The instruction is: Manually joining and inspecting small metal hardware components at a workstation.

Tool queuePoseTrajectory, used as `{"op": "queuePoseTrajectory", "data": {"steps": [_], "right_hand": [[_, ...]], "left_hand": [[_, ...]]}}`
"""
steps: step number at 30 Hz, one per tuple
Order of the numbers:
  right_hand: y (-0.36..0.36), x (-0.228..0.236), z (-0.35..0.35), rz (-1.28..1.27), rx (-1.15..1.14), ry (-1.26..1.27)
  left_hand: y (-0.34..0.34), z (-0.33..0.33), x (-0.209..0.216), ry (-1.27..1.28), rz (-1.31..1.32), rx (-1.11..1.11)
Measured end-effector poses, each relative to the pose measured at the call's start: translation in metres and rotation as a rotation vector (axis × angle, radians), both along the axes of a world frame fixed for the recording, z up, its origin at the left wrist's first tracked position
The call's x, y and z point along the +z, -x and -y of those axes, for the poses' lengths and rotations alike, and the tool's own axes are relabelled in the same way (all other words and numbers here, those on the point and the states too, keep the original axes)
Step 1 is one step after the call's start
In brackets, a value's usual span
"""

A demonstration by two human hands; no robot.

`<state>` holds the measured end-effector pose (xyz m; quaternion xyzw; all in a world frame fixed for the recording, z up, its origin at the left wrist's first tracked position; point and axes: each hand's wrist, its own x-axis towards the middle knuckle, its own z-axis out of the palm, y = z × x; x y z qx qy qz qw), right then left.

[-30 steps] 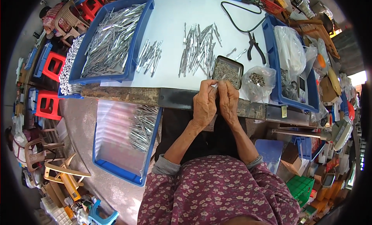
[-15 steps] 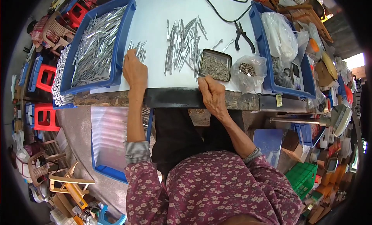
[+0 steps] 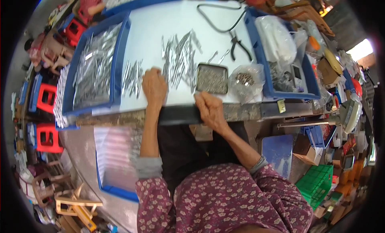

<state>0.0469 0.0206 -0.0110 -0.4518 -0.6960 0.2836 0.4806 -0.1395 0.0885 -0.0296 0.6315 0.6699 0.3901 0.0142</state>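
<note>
Hands (image 3: 155, 88) — apart (right one (image 3: 211, 111) near tin (image 3: 212, 79))

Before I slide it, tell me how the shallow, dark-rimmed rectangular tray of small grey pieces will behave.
The tray is probably stiff: its outline looks even. It seems unlikely to tip, being low and broad. The small grey pieces could shift or spill if it tilts, since no lid covers them.

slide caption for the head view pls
Left hand between two piles of metal strips, right hand by a tray of small parts, dark pliers beyond.
</note>
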Motion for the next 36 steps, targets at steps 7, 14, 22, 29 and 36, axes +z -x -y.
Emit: {"op": "queuePoseTrajectory", "data": {"steps": [7, 14, 22, 29, 36], "right_hand": [[-0.019, 0.019, -0.021, -0.239, 0.101, 0.222], [-0.059, 0.215, -0.185, -0.113, -0.158, -0.447], [-0.067, 0.23, -0.208, -0.278, -0.058, -0.361], [-0.05, 0.112, -0.099, -0.349, 0.075, 0.203], [-0.069, 0.061, -0.039, -0.276, 0.11, 0.353]], "left_hand": [[-0.015, 0.011, -0.004, 0.106, -0.107, 0.072], [-0.013, 0.016, 0.002, 0.059, -0.177, 0.082], [-0.009, 0.017, 0.004, 0.102, -0.184, 0.117], [-0.014, 0.007, -0.003, 0.037, -0.148, 0.093], [-0.017, 0.013, 0.007, 0.04, -0.122, 0.172]]}}
